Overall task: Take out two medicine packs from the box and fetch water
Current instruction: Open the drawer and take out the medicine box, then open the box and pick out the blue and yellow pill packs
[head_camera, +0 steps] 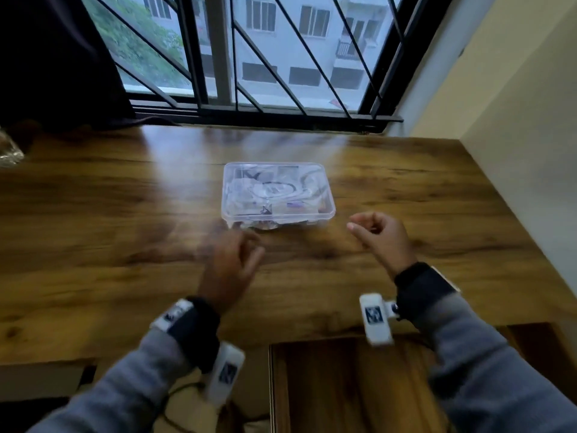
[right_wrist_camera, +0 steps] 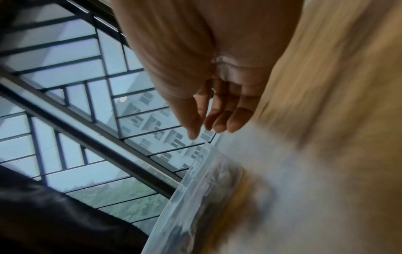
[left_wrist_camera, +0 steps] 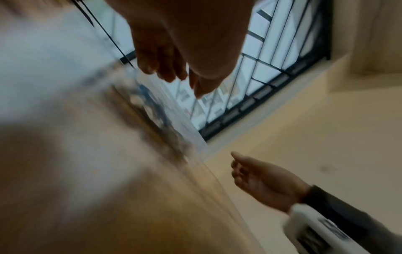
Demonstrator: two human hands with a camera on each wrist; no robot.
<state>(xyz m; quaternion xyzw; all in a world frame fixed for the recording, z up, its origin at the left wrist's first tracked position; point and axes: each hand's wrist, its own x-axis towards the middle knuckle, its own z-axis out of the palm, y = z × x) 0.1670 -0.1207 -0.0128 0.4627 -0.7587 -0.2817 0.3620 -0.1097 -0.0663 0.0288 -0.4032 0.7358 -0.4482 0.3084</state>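
Observation:
A clear plastic box (head_camera: 278, 193) with its lid on lies on the wooden table (head_camera: 125, 220); medicine packs show blurred through the plastic. My left hand (head_camera: 229, 264) hovers just in front of the box's near left corner, motion-blurred, fingers loosely curled and empty. My right hand (head_camera: 379, 235) hangs to the right of the box's near right corner, fingers loosely curled, holding nothing. The left wrist view shows the left hand (left_wrist_camera: 174, 72) above the blurred box (left_wrist_camera: 156, 111) and the right hand (left_wrist_camera: 256, 178) beyond. In the right wrist view the right hand (right_wrist_camera: 213, 123) hangs over the box's edge (right_wrist_camera: 195, 197).
A barred window (head_camera: 265, 57) runs along the table's far edge, a dark curtain (head_camera: 53, 57) at the left. A cream wall (head_camera: 515, 104) bounds the right side. A crinkled clear wrapper (head_camera: 9, 148) lies at the far left. A wooden chair (head_camera: 359, 385) stands below the near edge.

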